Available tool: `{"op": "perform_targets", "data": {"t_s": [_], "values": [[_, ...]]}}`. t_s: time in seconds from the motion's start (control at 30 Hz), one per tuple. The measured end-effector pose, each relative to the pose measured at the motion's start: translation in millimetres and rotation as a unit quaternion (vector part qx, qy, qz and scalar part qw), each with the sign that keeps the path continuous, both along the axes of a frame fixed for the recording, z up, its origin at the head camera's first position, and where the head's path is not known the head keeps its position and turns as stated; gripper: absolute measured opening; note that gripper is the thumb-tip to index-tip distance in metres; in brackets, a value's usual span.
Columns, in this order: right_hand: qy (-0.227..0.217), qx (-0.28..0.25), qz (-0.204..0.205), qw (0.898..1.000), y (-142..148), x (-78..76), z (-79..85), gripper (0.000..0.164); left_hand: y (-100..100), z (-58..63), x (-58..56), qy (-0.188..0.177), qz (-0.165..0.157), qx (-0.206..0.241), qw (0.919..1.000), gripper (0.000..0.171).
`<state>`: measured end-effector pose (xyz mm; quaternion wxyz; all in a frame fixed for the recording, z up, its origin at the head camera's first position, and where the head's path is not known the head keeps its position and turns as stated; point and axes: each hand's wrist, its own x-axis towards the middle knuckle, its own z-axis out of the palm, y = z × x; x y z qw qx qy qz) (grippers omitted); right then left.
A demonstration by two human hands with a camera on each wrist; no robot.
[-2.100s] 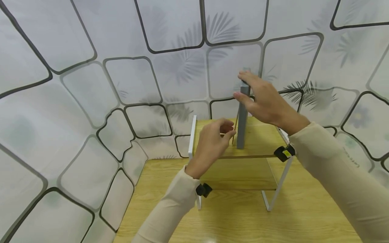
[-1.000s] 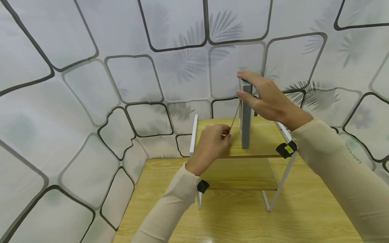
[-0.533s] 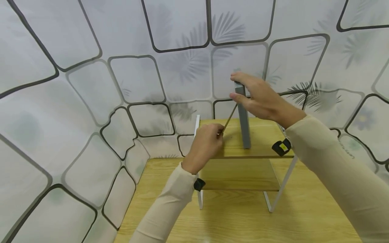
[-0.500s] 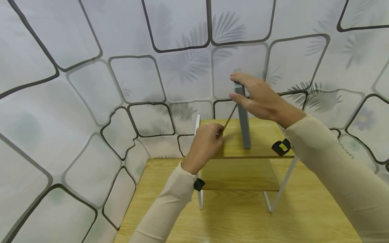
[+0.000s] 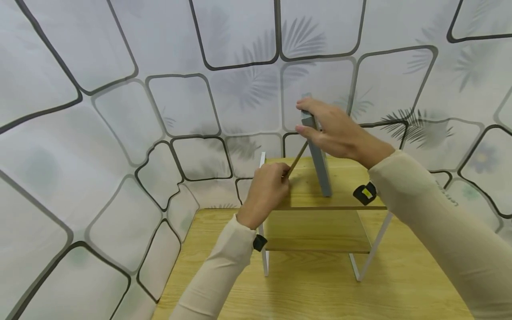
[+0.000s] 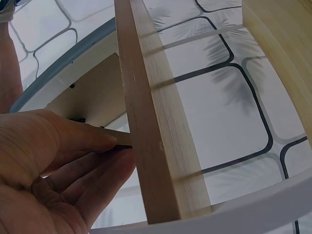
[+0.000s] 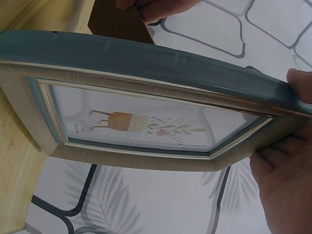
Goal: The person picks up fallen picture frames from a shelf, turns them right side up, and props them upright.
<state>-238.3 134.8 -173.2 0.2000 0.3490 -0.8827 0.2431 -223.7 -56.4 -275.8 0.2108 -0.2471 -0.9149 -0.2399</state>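
A grey-blue picture frame stands edge-on on the shelf's wooden top, leaning left at its top in the head view. My right hand grips its upper end, thumb on the near edge. In the right wrist view the frame shows a print of a vase with flowers. My left hand pinches the brown support leg, which slants out from the frame's back. The left wrist view shows the thumb and fingers of that hand on the leg's thin edge.
The small shelf has white metal legs and a lower wooden board. It stands on a wood-grain surface. Patterned fabric walls close in behind and at the left.
My left hand has moved left and swung the support leg farther out from the frame. The right hand has moved left too, so the frame's top now leans left.
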Motion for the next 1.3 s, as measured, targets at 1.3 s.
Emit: {"op": "perform_targets", "data": {"t_s": [1.3], "values": [[-0.043, -0.052, 0.048, 0.997, -5.5, -14.8, 9.1, 0.051, -9.2, 6.0, 14.5, 0.038, 0.005, 0.046, 0.9982, 0.028]]}}
